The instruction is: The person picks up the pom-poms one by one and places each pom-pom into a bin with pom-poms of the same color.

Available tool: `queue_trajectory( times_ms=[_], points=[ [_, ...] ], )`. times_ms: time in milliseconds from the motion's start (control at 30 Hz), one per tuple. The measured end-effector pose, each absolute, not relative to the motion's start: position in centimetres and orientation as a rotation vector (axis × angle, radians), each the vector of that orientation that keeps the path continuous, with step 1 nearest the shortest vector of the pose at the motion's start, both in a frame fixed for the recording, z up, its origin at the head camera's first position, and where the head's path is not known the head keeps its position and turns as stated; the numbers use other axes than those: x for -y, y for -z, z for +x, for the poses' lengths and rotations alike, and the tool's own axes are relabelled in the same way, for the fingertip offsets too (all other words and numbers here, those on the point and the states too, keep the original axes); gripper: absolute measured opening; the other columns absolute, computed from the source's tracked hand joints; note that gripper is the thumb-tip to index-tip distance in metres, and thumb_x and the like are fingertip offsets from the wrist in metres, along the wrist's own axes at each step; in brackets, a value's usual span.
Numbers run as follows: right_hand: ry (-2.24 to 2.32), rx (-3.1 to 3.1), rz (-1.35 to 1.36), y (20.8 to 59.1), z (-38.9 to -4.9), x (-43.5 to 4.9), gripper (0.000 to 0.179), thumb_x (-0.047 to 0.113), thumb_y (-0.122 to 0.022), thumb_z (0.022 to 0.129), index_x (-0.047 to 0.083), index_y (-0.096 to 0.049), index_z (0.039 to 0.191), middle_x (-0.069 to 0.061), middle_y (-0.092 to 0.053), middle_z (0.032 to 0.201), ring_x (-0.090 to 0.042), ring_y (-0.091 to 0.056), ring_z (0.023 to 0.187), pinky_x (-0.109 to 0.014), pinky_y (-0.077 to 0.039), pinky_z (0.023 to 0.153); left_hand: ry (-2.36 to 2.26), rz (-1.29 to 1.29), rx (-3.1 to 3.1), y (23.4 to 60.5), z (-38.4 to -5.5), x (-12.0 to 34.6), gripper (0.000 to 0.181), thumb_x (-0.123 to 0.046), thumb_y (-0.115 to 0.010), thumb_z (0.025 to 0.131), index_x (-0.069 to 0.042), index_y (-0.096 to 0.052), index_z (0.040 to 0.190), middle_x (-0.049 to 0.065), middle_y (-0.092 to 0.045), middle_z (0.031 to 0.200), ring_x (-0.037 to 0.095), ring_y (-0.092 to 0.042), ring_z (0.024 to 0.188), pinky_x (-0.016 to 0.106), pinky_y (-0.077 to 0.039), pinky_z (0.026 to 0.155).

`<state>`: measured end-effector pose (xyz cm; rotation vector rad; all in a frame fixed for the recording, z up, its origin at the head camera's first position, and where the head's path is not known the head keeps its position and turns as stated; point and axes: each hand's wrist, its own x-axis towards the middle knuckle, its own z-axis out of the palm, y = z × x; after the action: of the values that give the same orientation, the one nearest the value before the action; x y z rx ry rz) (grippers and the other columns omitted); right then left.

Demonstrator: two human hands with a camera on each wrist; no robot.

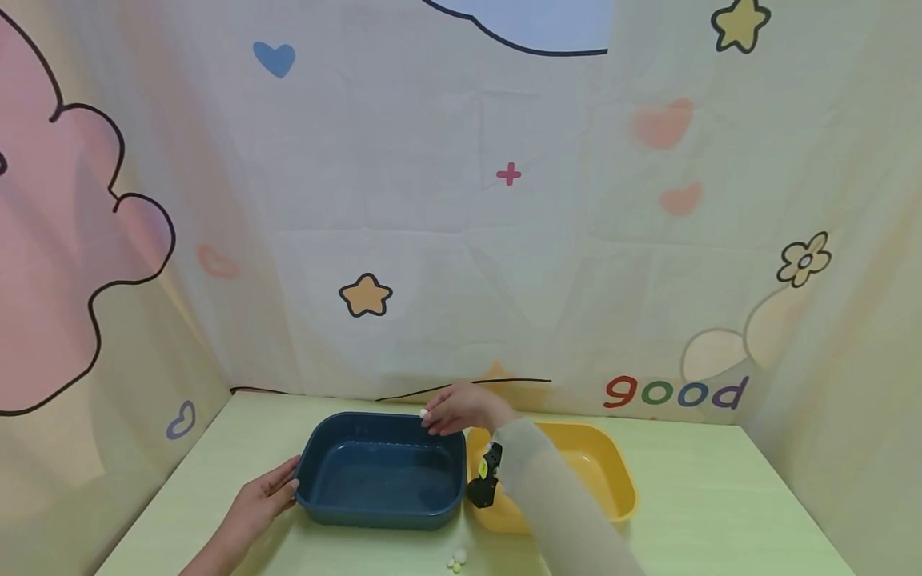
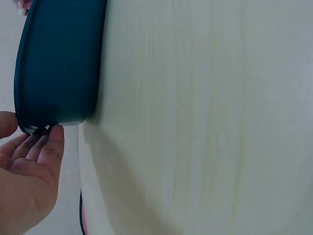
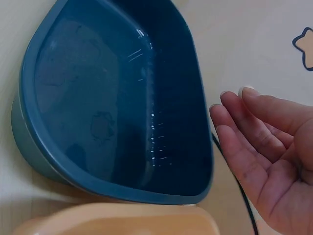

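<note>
In the head view my left hand [image 1: 262,500] grips the left end of a dark blue basin [image 1: 382,518], which stands on the table. Thumb by the rim and fingers against the outer wall show in the left wrist view. Over the basin's far right corner, my right hand [image 1: 461,406] pinches a small white piece [image 1: 423,414] between its fingertips. That piece also peeks in at the top left corner of the left wrist view. From the right wrist, the hand [image 3: 274,152] appears beside the basin's far wall, thumb tip against a finger; the piece is mostly hidden there.
A yellow basin [image 1: 625,488] stands against the blue one's right side, partly covered by the right sleeve [image 1: 555,496]. Several small white and yellow pieces [image 1: 457,560] lie at the front of the pale green table [image 1: 720,496]. A printed curtain [image 1: 432,200] hangs behind.
</note>
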<state>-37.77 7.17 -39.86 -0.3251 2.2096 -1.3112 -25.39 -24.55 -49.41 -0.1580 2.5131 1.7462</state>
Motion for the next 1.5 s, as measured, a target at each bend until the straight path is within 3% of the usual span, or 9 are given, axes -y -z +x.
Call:
queue_trajectory(
  times_ms=[267, 700, 967, 1267, 1500],
  points=[
    [1.366, -2.156, -0.27, 41.6, -38.0, -6.8, 0.022, 0.004, -0.063, 0.099, -0.007, -0.069, 0.116, -0.019, -0.078, 0.111, -0.009, -0.069, 0.076, -0.029, -0.064, 0.084, -1.744, -0.176, -2.505, 49.5, -25.5, 24.5, 0.049, -0.005, -0.047, 0.107, 0.012, -0.035, 0.153, 0.032, -0.037, 0.154, 0.042, -0.051, 0.14, 0.035, -0.062, 0.096],
    [1.371, -2.179, -0.182, 42.8, -37.5, -6.0, 0.025, 0.004, -0.063, 0.099, -0.007, -0.068, 0.121, -0.024, -0.074, 0.122, -0.015, -0.075, 0.088, -0.033, -0.064, 0.091, -1.754, -0.157, -2.504, 49.5, -25.5, 24.6, 0.05, -0.004, -0.048, 0.107, 0.011, -0.036, 0.153, 0.032, -0.038, 0.155, 0.037, -0.054, 0.138, 0.033, -0.062, 0.096],
    [1.369, -2.229, -0.155, 43.1, -37.3, -5.4, 0.021, 0.003, -0.066, 0.097, -0.006, -0.07, 0.115, -0.023, -0.076, 0.115, -0.027, -0.077, 0.096, -0.035, -0.065, 0.088, -1.752, -0.173, -2.498, 49.2, -25.5, 24.5, 0.05, -0.004, -0.048, 0.107, 0.011, -0.036, 0.153, 0.033, -0.038, 0.154, 0.04, -0.054, 0.138, 0.034, -0.062, 0.095],
    [1.322, -2.249, -0.167, 43.0, -36.4, -4.7, 0.023, 0.005, -0.065, 0.098, -0.008, -0.071, 0.116, -0.024, -0.076, 0.117, -0.032, -0.075, 0.104, -0.04, -0.062, 0.098, -1.752, -0.166, -2.507, 49.2, -25.4, 24.5, 0.049, -0.003, -0.048, 0.106, 0.012, -0.036, 0.152, 0.033, -0.039, 0.153, 0.036, -0.058, 0.135, 0.032, -0.063, 0.094],
    [1.283, -2.269, -0.169, 43.3, -36.2, -4.2, 0.021, 0.007, -0.068, 0.097, -0.006, -0.074, 0.112, -0.022, -0.078, 0.112, -0.032, -0.076, 0.105, -0.04, -0.063, 0.096, -1.761, -0.155, -2.508, 49.4, -25.4, 24.6, 0.049, -0.002, -0.048, 0.106, 0.011, -0.036, 0.152, 0.033, -0.039, 0.154, 0.038, -0.055, 0.137, 0.033, -0.062, 0.095]
  ],
)
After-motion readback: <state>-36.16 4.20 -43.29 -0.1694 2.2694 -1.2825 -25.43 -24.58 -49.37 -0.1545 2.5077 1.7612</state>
